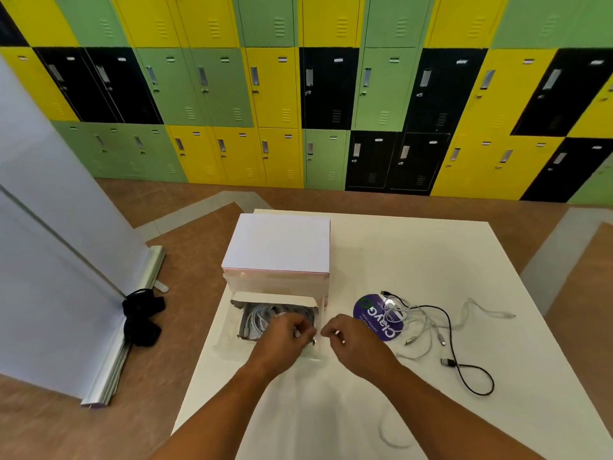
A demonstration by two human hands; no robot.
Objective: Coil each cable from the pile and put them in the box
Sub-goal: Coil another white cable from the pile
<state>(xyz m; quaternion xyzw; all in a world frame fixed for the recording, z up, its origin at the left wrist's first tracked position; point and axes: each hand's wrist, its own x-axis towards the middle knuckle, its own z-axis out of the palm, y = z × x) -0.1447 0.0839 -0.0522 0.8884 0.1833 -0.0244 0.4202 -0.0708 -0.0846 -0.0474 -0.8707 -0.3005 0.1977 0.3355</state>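
Single view: head-worn, wide-angle, bowed edges. Position: above near edge of white table [414, 260], close over it. Facing: forward and down, toward far locker wall [272, 88]. Frame centre: box [277, 247]; floor [185, 227] left and right.

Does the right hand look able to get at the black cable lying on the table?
Probably yes. The black cable lies uncovered on the table, off to the right of the right hand. Only loose white cables tangle with its far end.
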